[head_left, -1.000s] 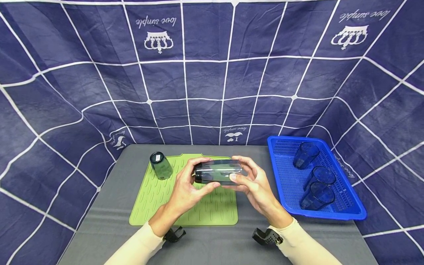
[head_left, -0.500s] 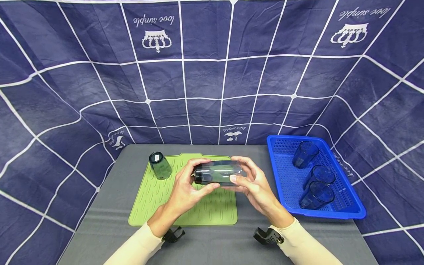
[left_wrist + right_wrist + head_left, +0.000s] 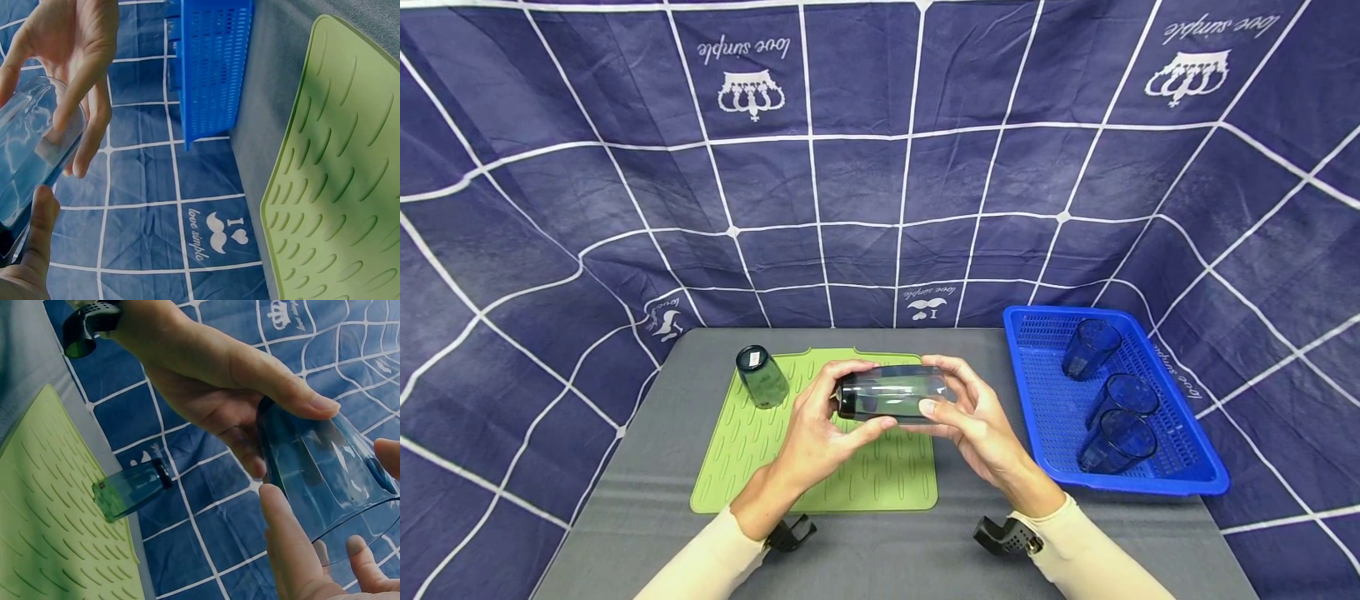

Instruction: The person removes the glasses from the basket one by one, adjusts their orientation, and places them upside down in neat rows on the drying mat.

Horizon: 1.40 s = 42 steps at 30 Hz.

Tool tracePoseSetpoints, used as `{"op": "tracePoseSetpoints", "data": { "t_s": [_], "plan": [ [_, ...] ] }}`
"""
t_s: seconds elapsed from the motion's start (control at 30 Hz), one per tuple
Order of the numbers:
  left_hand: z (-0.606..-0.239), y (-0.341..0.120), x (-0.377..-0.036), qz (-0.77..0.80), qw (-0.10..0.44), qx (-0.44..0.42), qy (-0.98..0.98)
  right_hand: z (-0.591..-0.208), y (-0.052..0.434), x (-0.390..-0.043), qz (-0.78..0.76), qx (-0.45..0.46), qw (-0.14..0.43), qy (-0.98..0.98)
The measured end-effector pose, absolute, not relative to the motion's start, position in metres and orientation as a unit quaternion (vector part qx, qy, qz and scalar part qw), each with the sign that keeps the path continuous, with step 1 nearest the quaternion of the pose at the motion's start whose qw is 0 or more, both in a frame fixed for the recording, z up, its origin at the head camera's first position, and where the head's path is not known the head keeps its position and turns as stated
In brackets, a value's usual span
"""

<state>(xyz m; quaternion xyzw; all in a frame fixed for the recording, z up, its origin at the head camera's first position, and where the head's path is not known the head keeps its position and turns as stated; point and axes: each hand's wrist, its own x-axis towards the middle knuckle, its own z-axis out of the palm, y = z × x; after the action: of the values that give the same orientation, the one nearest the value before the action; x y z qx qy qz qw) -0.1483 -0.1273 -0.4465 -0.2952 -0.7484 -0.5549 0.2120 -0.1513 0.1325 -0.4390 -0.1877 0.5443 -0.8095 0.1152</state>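
Note:
A dark tinted drinking glass [image 3: 895,393] lies sideways in the air between both hands, over the green mat [image 3: 820,492]. My left hand [image 3: 820,429] grips its thick base end, thumb below and fingers along the far side. At the rim end my right hand [image 3: 973,417] holds it, the thumb across the near wall and the other fingers behind. In the right wrist view the glass [image 3: 325,462] shows clear walls, with fingertips seen through the rim. A second glass [image 3: 763,379] stands upside down on the mat's back left corner, a white label on its base.
At the right stands a blue plastic basket [image 3: 1037,433] with three similar glasses [image 3: 1092,350] inside. Grey cloth [image 3: 895,554] covers the table. A dark blue curtain with white lines [image 3: 865,183] rises behind and at both sides. A black strap device [image 3: 1003,533] sits at each wrist.
The hands keep the same hold on the glass, which stays level in the same place. The whole view has shifted very slightly.

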Motion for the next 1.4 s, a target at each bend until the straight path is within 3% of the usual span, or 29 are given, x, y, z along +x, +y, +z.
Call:
{"op": "tracePoseSetpoints", "data": {
  "t_s": [0.6,1.4],
  "plan": [
    [-0.438,-0.127,-0.145,-0.526,0.238,-0.282,-0.766,-0.436,0.138,-0.150,-0.793,-0.176,0.123,0.570],
    [-0.420,-0.141,-0.147,-0.547,0.275,-0.295,-0.734,-0.435,0.144,-0.149,-0.740,-0.219,0.053,0.634]
  ]
}}
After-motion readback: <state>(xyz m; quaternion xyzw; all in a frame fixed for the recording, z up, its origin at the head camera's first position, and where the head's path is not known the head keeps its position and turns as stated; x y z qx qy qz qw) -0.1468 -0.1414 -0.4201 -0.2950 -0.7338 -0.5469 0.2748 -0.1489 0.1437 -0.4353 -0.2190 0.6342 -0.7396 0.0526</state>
